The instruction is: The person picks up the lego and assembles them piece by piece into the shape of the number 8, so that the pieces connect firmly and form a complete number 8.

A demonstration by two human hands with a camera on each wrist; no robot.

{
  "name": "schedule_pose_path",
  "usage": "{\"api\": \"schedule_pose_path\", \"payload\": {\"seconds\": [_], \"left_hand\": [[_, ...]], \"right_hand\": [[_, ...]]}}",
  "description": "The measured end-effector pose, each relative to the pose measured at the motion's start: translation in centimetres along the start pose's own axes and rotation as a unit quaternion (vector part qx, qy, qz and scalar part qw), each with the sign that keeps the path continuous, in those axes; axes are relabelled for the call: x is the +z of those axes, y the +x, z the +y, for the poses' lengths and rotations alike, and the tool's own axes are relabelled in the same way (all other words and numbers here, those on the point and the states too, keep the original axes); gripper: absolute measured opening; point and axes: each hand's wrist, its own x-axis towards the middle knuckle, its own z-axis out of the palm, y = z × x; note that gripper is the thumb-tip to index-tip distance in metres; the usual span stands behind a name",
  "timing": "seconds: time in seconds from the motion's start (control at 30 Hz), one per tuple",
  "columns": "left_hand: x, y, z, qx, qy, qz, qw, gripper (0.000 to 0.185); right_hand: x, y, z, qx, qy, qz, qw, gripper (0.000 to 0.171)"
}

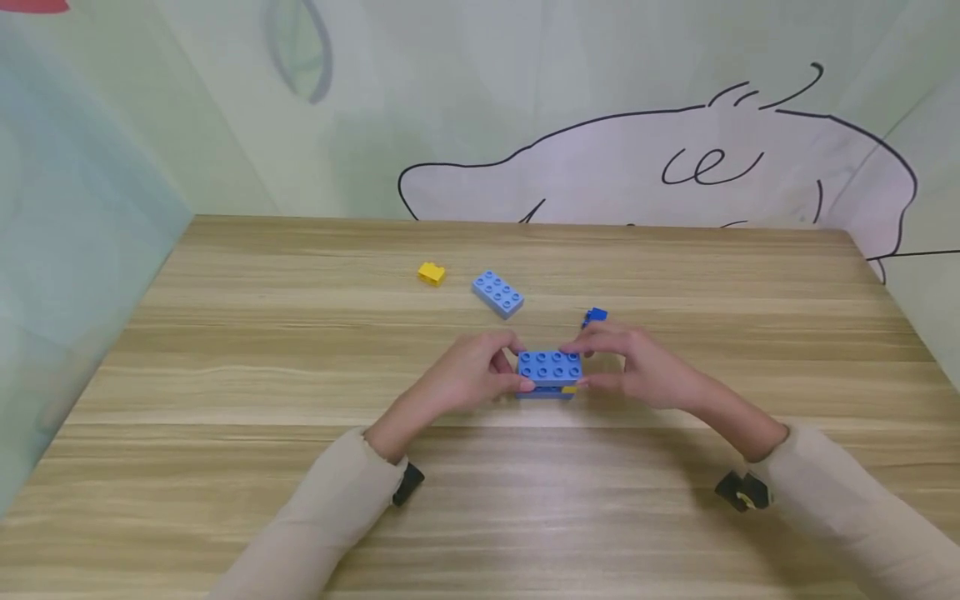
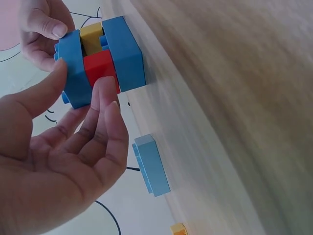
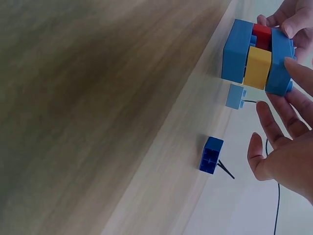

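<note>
Both hands are at a small stack of toy building bricks on the table. Its top is a blue eight-stud brick (image 1: 550, 367); beneath it, a red brick (image 2: 99, 66) and a yellow brick (image 3: 257, 67) stand side by side on a lower blue brick (image 2: 126, 56). My left hand (image 1: 472, 371) pinches the top brick's left end between thumb and fingers, with another fingertip against the red brick. At the right end, my right hand (image 1: 648, 367) holds the same brick, thumb on the near side and fingers at the far side.
Behind the stack lies a light blue eight-stud brick (image 1: 498, 294), with a small yellow brick (image 1: 431, 273) to its left. A small dark blue brick (image 1: 596, 316) lies just beyond the right hand's fingers. A printed cloth (image 1: 480, 108) hangs behind the wooden table (image 1: 262, 350).
</note>
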Motion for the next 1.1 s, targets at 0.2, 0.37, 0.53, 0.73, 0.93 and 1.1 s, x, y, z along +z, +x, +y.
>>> {"api": "schedule_pose_path", "payload": {"seconds": [0.2, 0.37, 0.53, 0.73, 0.93, 1.1], "left_hand": [[0.09, -0.05, -0.03, -0.001, -0.005, 0.002, 1.0000, 0.033], [0.12, -0.10, 0.01, -0.003, -0.010, 0.004, 0.9999, 0.033], [0.15, -0.18, 0.04, -0.003, -0.013, 0.007, 0.9999, 0.033], [0.26, -0.22, -0.03, -0.006, -0.017, 0.009, 0.9998, 0.032], [0.30, -0.21, -0.16, -0.005, -0.017, 0.010, 0.9998, 0.033], [0.29, -0.27, -0.17, 0.001, -0.015, 0.013, 0.9998, 0.033]], "right_hand": [[0.20, -0.09, 0.36, -0.001, 0.003, 0.008, 1.000, 0.037], [0.33, -0.20, 0.60, -0.007, 0.009, 0.016, 1.000, 0.038], [0.50, -0.32, 0.71, -0.018, 0.005, 0.026, 0.999, 0.038], [0.63, -0.39, 0.77, -0.011, 0.004, 0.028, 1.000, 0.038], [0.42, -0.39, 0.58, 0.001, 0.010, 0.018, 1.000, 0.040], [0.20, -0.36, 0.40, 0.008, 0.014, 0.009, 1.000, 0.041]]}}
